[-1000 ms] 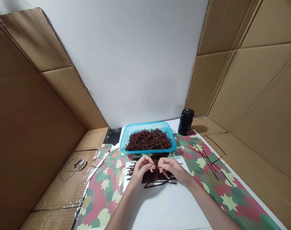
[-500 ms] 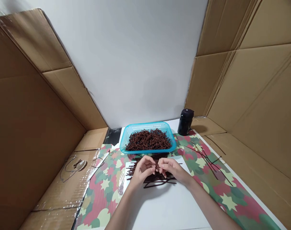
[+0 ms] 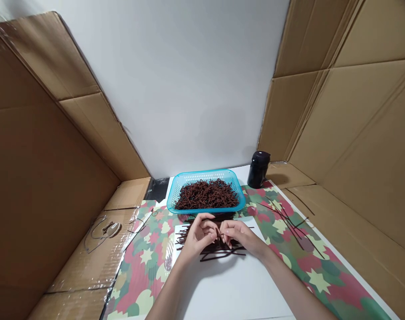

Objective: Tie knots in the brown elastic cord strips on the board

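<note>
the left hand (image 3: 198, 236) and the right hand (image 3: 238, 235) are held close together, a little above a white sheet, their fingers curled inward and almost meeting. between them, a thin dark strip (image 3: 218, 233) is pinched by the fingertips (image 3: 213, 229) of both hands, though the fingers hide most of it and how firmly each hand grips is hard to see. right under the hands lies a loose pile of dark strips (image 3: 219, 251), crossing one another on the white sheet (image 3: 229, 289), with some ends poking out past the left hand. just beyond the hands sits a blue plastic basket (image 3: 205, 210), heaped with a tangle of brown strips (image 3: 205, 195). past the right hand, a patterned paper (image 3: 309, 271) carries a few long, loose strips (image 3: 287, 221), and the same paper runs along beside the left hand too. farther out beyond the right hand, behind the basket, stands a black jar (image 3: 258, 170). well out to the left of the left hand, a coil of thin wire (image 3: 101, 232) lies on taped cardboard (image 3: 85, 266). cardboard walls (image 3: 342, 124) rise on both sides of the hands, and a white wall (image 3: 172, 89) stands straight ahead.
</note>
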`<state>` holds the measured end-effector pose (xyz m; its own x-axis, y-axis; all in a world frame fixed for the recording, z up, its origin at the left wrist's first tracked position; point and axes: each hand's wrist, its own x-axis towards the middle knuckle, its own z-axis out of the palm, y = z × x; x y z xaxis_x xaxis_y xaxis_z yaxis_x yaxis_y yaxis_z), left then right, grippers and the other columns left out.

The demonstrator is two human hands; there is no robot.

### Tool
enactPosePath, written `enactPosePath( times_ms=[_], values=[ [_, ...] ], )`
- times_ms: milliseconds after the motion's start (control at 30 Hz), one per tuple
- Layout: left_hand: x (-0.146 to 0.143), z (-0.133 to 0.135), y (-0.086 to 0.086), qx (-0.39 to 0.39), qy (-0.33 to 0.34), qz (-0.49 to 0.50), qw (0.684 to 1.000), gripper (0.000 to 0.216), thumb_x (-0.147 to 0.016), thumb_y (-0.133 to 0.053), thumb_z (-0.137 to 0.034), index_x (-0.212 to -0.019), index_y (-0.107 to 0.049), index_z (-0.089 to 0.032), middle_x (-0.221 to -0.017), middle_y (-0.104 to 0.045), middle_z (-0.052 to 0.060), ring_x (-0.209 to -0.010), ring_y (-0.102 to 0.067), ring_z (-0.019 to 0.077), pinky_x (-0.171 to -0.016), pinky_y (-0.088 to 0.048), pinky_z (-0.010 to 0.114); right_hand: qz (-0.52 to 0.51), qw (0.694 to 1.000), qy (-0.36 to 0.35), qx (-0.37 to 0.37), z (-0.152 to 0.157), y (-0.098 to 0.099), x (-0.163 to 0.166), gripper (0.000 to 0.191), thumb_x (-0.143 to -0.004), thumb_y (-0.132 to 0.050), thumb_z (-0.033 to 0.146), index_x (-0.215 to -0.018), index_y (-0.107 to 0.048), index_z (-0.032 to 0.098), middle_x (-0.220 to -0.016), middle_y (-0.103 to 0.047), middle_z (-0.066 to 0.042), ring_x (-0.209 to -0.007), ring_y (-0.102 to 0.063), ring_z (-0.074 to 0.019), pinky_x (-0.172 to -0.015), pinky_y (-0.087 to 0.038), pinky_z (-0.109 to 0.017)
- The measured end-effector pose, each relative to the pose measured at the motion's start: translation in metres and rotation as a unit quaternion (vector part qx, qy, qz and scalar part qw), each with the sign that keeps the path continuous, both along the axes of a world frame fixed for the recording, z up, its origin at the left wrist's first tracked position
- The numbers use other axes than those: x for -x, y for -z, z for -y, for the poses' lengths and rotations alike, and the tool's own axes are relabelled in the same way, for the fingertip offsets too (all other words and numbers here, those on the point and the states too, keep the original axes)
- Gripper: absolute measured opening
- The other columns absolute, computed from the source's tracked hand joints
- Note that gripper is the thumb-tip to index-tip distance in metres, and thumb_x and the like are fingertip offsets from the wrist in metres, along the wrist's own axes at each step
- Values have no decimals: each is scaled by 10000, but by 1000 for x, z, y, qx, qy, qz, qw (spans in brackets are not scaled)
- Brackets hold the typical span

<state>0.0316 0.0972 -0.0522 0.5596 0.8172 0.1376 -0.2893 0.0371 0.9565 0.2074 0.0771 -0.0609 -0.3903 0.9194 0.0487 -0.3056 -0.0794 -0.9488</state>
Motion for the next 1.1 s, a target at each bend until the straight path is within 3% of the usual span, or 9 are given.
enactPosePath(
  times_ms=[167,267,800,1000,1100],
  values=[
    [-1,2,-3,-1,18,-16,1000,143,-756,-701,-195,-813,-584,-136,-746,-603,30,-695,-569,124,-654,-430,222,1,1000,-12,4,1,0,1,231,-774,-588,331,-621,-569,159,-611,-533,17,-518,-472,-114,-517,-393,-246],
    [0,3,-3,-1,28,-25,999,122,-751,-696,-191,-738,-598,-120,-712,-600,33,-671,-556,120,-630,-419,214,0,1000,-22,7,1,-1,2,220,-765,-593,310,-608,-577,156,-597,-534,18,-518,-475,-114,-521,-393,-245],
    [3,-1,5,-12,59,-44,997,286,-698,-711,-347,-674,-525,-131,-642,-516,10,-587,-491,115,-560,-374,217,-68,994,-66,57,4,7,5,217,-750,-597,298,-603,-543,149,-555,-537,9,-484,-455,-98,-485,-367,-221],
    [6,-3,1,-64,1,-75,995,324,-789,-626,-399,-976,-483,-178,-812,-519,31,-714,-508,144,-632,-412,243,-89,994,-25,50,3,2,3,201,-772,-602,308,-644,-560,159,-639,-527,8,-539,-468,-108,-517,-376,-233],
    [9,-2,-5,-117,-34,-118,986,199,-806,-623,-329,-880,-528,-170,-799,-521,30,-724,-494,146,-661,-396,249,-91,995,-6,39,2,0,2,211,-786,-600,314,-643,-563,165,-649,-507,14,-552,-462,-111,-521,-361,-236]
  ],
)
